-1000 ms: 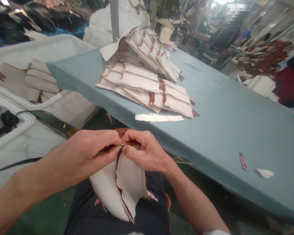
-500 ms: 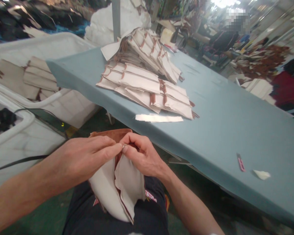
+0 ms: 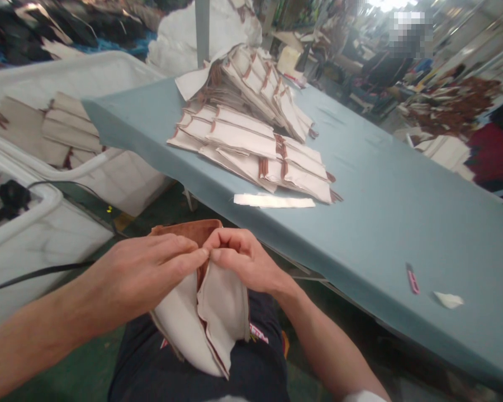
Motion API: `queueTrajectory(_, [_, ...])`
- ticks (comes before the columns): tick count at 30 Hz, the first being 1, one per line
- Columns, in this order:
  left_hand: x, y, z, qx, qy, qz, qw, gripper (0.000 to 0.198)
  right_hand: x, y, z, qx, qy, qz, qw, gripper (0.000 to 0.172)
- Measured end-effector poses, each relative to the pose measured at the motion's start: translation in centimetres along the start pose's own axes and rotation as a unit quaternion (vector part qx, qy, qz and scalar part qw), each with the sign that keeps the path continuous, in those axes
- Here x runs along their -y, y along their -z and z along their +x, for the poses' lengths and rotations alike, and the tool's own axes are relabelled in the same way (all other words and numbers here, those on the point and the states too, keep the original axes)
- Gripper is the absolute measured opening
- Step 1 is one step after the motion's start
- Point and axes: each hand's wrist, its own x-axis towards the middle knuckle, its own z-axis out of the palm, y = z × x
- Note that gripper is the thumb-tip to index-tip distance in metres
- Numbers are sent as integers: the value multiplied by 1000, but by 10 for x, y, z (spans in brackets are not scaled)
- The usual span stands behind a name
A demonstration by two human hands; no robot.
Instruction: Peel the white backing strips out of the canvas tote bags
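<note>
A cream and brown sewn leather or fabric piece lies over my lap, its brown side showing at the top and along the middle opening. My left hand is closed on the left edge of that opening, thumb and fingers pressed together. Meeting it fingertip to fingertip, my right hand pinches the right edge. Whatever small part sits between the fingertips is hidden. Beyond my hands, stacks of similar cream pieces with brown edges rest on the blue-grey table, with cream strips near its edge.
A pink-handled cutter and a cream scrap lie on the table to the right. White bins stand at the left, one with more cream pieces. A person is in the background.
My fingertips have come closer together over the opening, covering the small light bit that showed between them. Both hands keep their hold on the piece. The view has shifted slightly.
</note>
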Motion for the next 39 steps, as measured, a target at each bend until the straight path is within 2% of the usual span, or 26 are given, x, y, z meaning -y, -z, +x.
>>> queueTrajectory(2, [-5,5,2,0,48,-19,999,24,8,2,-3,7,19,-58,998,16])
queueTrajectory(5, [-9,19,6,38,125,-53,990,17,21,3,-10,-11,67,-165,984,4])
queueTrajectory(7, [-9,28,12,65,157,-101,980,16,27,2,-14,-37,119,-234,964,8])
queueTrajectory(10, [-5,35,23,91,162,-166,969,17,31,0,-18,-62,190,-311,929,10])
queueTrajectory(13, [-2,33,34,99,147,-177,968,22,31,-2,-23,-77,231,-365,899,11])
queueTrajectory(17, [2,30,38,133,156,-196,959,29,31,-4,-30,-90,253,-422,866,13])
queueTrajectory(23, [3,29,35,176,185,-197,947,29,30,-4,-36,-100,246,-472,841,20])
queueTrajectory(30, [-2,18,45,165,173,-180,954,28,21,-6,-38,-110,230,-530,808,29])
queueTrajectory(33, [-4,9,44,139,185,-191,954,28,18,0,-37,-89,217,-508,829,28])
queueTrajectory(36, [-10,6,38,116,218,-241,939,29,18,10,-33,-40,215,-377,900,25])
queueTrajectory(39, [-21,3,29,76,279,-358,888,36,16,13,-27,27,180,-160,970,29])
